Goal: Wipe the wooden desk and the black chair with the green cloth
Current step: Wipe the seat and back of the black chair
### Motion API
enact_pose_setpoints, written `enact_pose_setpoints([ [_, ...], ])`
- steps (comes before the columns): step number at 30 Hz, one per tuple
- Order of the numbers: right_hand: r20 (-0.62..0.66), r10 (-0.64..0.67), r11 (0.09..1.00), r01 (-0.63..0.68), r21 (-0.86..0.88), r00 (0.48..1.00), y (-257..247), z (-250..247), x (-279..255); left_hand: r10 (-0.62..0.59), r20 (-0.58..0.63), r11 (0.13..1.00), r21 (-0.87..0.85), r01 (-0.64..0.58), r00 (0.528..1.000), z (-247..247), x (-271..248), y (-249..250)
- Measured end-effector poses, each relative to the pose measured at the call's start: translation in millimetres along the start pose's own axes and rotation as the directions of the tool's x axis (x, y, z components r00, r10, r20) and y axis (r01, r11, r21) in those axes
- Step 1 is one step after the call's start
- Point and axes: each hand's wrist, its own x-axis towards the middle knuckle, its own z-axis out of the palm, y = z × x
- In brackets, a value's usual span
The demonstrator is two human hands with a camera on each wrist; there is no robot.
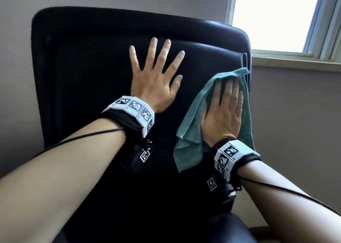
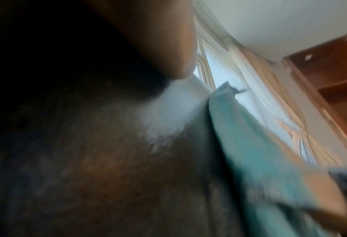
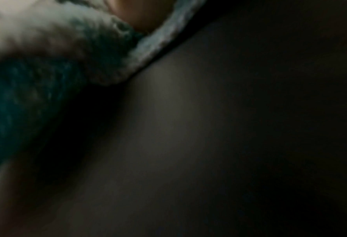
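Observation:
The black chair (image 1: pixel 88 73) fills the head view, its backrest facing me. My left hand (image 1: pixel 156 73) lies flat on the middle of the backrest with its fingers spread straight. My right hand (image 1: pixel 224 106) presses the green cloth (image 1: pixel 191 124) flat against the backrest near its right edge, fingers straight and blurred. The cloth's lower corner hangs loose below my wrist. In the left wrist view the green cloth (image 2: pixel 249 144) shows beside the dark chair (image 2: pixel 87 160). The right wrist view is dark, with the green cloth (image 3: pixel 36 72) at upper left. The wooden desk is out of view.
A grey wall (image 1: pixel 295 122) stands behind and to the right of the chair. A bright window (image 1: pixel 276 15) with a sill is at the upper right. A wooden shelf unit (image 2: pixel 334 77) appears in the left wrist view. Cables run along both forearms.

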Motion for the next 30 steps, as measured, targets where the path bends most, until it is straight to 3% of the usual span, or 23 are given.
enact_pose_setpoints([
  [5, 0.067, -0.078, 0.997, 0.080, -0.021, 0.995, 6.3, -3.9, 4.5, -0.097, 0.028, 0.995, 0.005, 0.097, 0.995, -23.5, -19.4, -38.4],
  [9, 0.063, -0.028, 1.000, 0.027, 0.016, 0.998, -21.7, -4.3, 30.4, -0.067, 0.001, 0.997, 0.044, 0.067, 0.998, -30.7, -38.0, -86.7],
  [12, 0.037, 0.066, 0.994, -0.069, 0.080, 0.997, -61.6, 1.9, 32.5, -0.073, -0.021, 0.995, 0.070, 0.074, 0.997, -23.5, -42.0, -87.0],
  [17, 0.085, -0.186, 0.970, 0.169, 0.174, 0.979, -99.0, 8.4, -43.0, -0.066, -0.027, 0.994, 0.086, 0.068, 0.997, -18.7, -44.2, -86.0],
  [21, 0.100, -0.306, 0.937, 0.281, 0.209, 0.947, -91.1, 3.0, -10.9, -0.047, -0.003, 0.996, 0.079, 0.047, 0.999, -25.0, -43.0, -86.3],
  [24, 0.043, -0.248, 0.950, 0.234, 0.208, 0.968, -98.0, 4.3, 17.6, -0.018, 0.009, 0.998, 0.064, 0.018, 1.000, -30.9, -44.8, -94.5],
  [26, 0.034, -0.190, 0.964, 0.180, 0.198, 0.981, -111.2, 6.6, 3.4, -0.003, -0.003, 0.998, 0.055, 0.003, 1.000, -33.8, -54.9, -104.6],
  [30, 0.133, -0.340, 0.923, 0.303, 0.237, 0.931, -126.0, 4.6, -53.7, -0.009, -0.088, 1.000, -0.004, 0.009, 0.996, -40.6, -81.3, -130.6],
])
